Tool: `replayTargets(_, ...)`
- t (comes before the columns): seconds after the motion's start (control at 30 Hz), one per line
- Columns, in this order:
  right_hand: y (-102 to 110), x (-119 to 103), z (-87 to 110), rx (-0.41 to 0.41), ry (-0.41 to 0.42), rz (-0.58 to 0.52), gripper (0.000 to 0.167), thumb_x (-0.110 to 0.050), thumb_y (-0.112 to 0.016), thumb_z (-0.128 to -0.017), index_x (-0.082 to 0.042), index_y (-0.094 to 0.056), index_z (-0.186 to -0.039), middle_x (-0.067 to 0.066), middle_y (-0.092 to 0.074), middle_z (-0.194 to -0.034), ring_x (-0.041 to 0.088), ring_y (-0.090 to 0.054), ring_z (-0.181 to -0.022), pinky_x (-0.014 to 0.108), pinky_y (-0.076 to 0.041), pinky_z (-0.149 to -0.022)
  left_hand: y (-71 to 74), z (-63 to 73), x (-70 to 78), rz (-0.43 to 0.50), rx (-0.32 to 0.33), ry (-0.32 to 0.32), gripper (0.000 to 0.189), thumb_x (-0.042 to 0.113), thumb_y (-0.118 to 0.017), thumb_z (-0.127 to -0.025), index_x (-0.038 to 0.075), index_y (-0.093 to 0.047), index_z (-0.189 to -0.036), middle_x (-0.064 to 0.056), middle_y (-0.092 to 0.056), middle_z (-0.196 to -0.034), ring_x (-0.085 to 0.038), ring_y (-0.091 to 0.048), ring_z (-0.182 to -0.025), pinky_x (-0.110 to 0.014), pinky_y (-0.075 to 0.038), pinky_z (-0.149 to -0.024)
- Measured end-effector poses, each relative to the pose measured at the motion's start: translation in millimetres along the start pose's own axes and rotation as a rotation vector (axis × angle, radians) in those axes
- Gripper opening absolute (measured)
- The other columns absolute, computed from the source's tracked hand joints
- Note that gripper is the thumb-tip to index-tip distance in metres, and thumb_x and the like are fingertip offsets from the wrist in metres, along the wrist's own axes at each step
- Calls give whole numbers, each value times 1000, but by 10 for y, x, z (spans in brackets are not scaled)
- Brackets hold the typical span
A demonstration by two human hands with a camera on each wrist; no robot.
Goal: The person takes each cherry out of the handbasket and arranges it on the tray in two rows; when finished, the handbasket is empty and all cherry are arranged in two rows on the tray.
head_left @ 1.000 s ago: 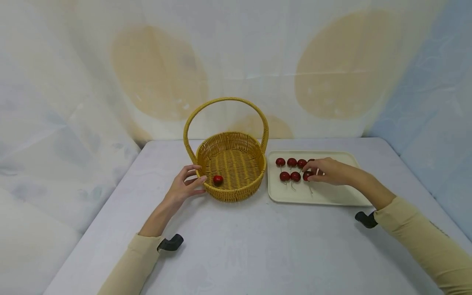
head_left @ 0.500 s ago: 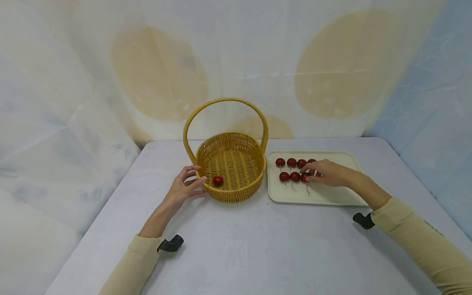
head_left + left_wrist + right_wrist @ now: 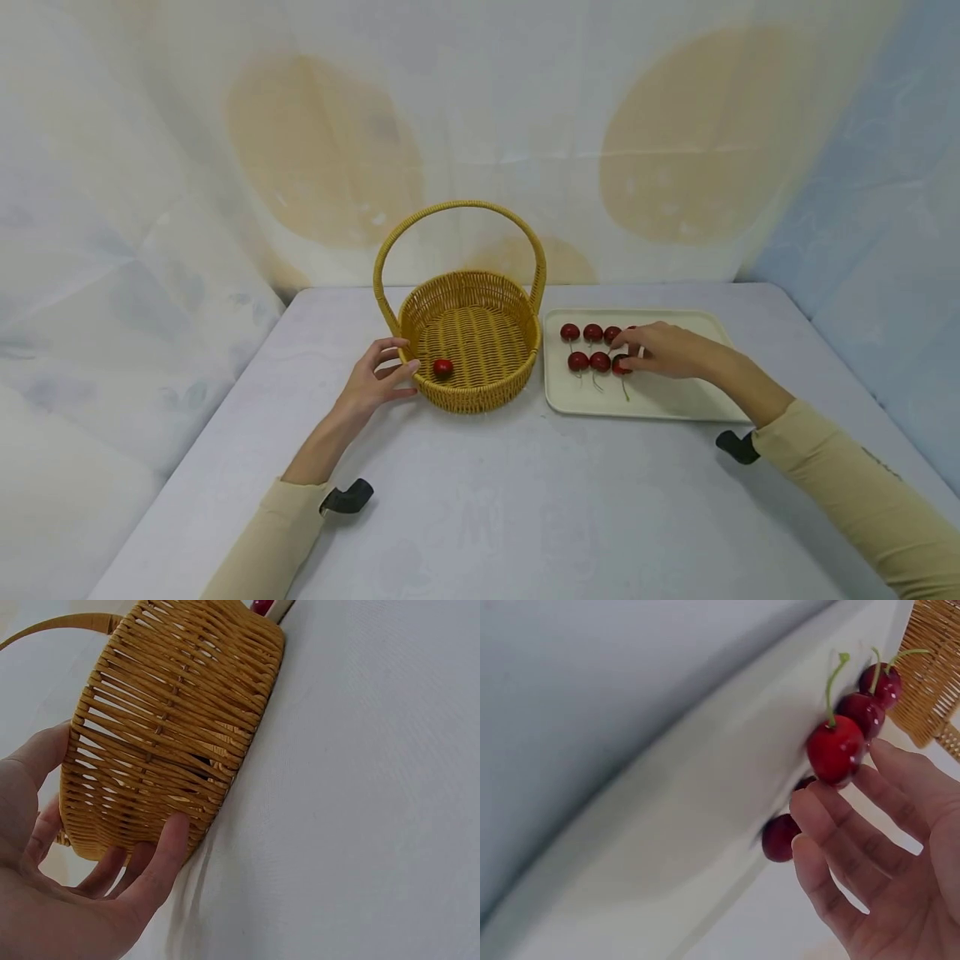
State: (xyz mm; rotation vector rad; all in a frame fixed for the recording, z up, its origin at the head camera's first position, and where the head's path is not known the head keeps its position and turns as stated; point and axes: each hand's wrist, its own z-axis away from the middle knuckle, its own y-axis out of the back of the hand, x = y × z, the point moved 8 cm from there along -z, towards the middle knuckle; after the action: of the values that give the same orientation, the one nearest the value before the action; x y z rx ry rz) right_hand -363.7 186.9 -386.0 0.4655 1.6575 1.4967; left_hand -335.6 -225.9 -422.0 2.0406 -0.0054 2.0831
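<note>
My left hand [image 3: 371, 379] holds the left side of a yellow wicker basket [image 3: 480, 398]. In the left wrist view, its fingers [image 3: 169, 851] lie against the woven wall, and another digit reaches the rim. One red cherry [image 3: 443, 367] lies inside the basket. Over a cream tray [image 3: 675, 408], my right hand [image 3: 663, 350] pinches a stemmed cherry [image 3: 835, 748] between thumb and fingertips, at the right end of the front row. Two other cherries [image 3: 578, 362] stand left of it. The back row of cherries [image 3: 593, 332] is partly hidden by the hand.
The basket's tall arched handle [image 3: 459, 203] rises over it, close to the tray's left side. A pale cloth covers the table [image 3: 480, 500], and patterned fabric [image 3: 510, 108] hangs behind and at both sides. A black curved piece [image 3: 348, 497] sits at each wrist.
My right hand has shifted slightly left, and the cherry at its fingertips has moved left with it, nearer the others in the front row. The left hand and basket stay put.
</note>
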Motion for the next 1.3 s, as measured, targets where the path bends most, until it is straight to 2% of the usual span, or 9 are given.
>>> replayTargets(0.2,161,-88,-3,-10,1,54,29,-16,-63,-95,-3,-64,-122,2,-71,-91,10,-65,-80,31,-58,-71,0,2,5,-13,4,-1,66,32,-71,-91,10,-35,-143,-16,-36,-145,-31,-52,-125,-53,-57,-92)
replayTargets(0.4,338,-225,-49,-3,32,94,25,-18,-65,-95,-6,-66,-116,-2,-68,-79,8,-58,-71,28,-52,-66,6,1,5,-29,4,13,63,33,-71,-91,14,-38,-142,-14,-36,-146,-33,-50,-128,-52,-57,-92)
replayTargets(0.5,405,-319,-106,-4,43,106,24,-19,-65,-95,-7,-66,-116,-2,-68,-79,7,-57,-70,28,-51,-66,11,4,14,-21,5,22,61,31,-70,-92,16,-39,-141,-14,-36,-147,-34,-49,-130,-54,-56,-94)
replayTargets(0.7,520,-540,-248,-35,40,105,24,-15,-61,-96,-7,-65,-118,-1,-70,-81,12,-62,-68,28,-54,-65,-27,69,134,-6,-9,34,60,24,-68,-94,10,-37,-143,-18,-34,-148,-35,-48,-129,-59,-52,-97)
replayTargets(0.87,612,-754,-381,-26,74,130,25,-16,-60,-96,-9,-65,-119,-2,-70,-83,10,-61,-70,31,-56,-69,-54,104,192,-10,-10,31,62,25,-68,-93,9,-36,-143,-19,-34,-149,-36,-49,-129,-59,-52,-97)
replayTargets(1.07,640,-957,-519,-37,83,158,25,-23,-62,-97,-13,-66,-120,-2,-69,-86,10,-60,-76,34,-56,-75,-68,129,220,-6,-16,41,63,24,-69,-93,8,-35,-144,-22,-33,-150,-37,-48,-131,-60,-51,-98)
replayTargets(1.3,603,-1170,-647,-60,111,149,27,-25,-61,-98,-13,-65,-122,-2,-70,-88,11,-60,-76,32,-56,-76,-60,137,215,-8,-17,45,64,25,-69,-93,8,-35,-144,-21,-32,-150,-39,-46,-133,-59,-51,-98)
